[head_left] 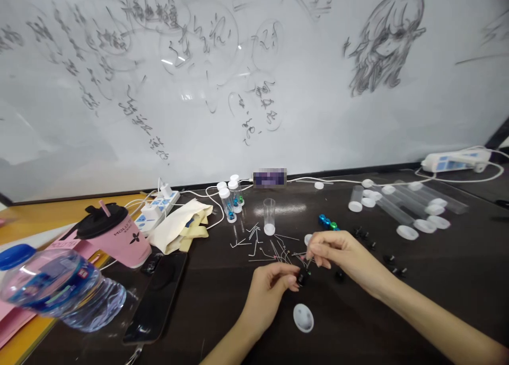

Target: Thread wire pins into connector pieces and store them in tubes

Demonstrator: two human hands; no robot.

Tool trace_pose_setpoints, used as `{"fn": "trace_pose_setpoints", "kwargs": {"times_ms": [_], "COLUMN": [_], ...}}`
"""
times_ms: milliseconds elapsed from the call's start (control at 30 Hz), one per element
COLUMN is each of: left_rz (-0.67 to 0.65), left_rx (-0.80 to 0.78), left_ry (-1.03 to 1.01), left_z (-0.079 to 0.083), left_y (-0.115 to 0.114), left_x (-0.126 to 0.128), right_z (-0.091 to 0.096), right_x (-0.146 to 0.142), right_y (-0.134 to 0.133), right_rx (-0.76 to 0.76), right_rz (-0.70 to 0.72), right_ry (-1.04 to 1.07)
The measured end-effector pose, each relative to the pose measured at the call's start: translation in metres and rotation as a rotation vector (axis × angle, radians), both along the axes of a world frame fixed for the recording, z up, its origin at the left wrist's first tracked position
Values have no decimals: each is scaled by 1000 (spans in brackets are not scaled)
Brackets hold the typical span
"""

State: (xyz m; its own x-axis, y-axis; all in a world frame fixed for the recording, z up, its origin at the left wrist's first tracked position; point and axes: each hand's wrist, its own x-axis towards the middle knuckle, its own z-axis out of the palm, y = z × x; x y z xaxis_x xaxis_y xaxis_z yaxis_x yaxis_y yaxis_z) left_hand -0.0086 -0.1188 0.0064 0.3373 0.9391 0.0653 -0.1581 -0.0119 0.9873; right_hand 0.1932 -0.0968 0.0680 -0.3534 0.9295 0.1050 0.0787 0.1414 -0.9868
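Observation:
My left hand [264,296] pinches a small black part [303,277] low over the dark table. Just above it, the fingertips of my right hand [342,251] are pressed together; what they hold is too small to make out. Thin metal pins [281,252], a few with coloured tips, lie beyond my fingers, and bent metal wires [254,232] are to their left. An oval white cap [303,318] rests in front of my hands. Behind the pins stands an upright clear tube [269,216] with a white base. Shiny blue and green pieces [328,222] sit behind my right hand.
Capped tubes [230,200] stand at the back. Clear tubes and white caps [424,225] lie at right, near small black parts [392,260]. At left are a phone [157,298], a water bottle [85,290], a pink cup [127,237] and a power strip [159,211].

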Motion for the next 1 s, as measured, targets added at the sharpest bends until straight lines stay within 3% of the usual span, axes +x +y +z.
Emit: {"fn": "trace_pose_setpoints", "kwargs": {"times_ms": [100, 200, 300, 400, 600, 733, 833, 1000], "left_rz": [64, 236, 483, 595, 425, 380, 373, 376], "left_rx": [80, 191, 343, 415, 367, 439, 598, 667], "left_ry": [71, 127, 155, 222, 236, 243, 330, 382], "left_z": [-2, 1, 9, 17, 26, 40, 54, 70], "left_y": [4, 16, 39, 67, 103, 97, 86, 78], "left_x": [-2, -4, -2, 5, 18, 19, 17, 13], "right_z": [4, 17, 34, 45, 47, 46, 48, 47], "right_x": [-1, -5, -12, -17, -12, -6, -8, -12], "right_y": [3, 13, 28, 39, 39, 38, 38, 38], "right_rx": [22, 81, 175, 270, 347, 392, 401, 395], "right_rz": [-72, -155, -295, -441, -505, -524, -501, -402], "right_ry": [24, 65, 140, 223, 231, 229, 218, 33]}}
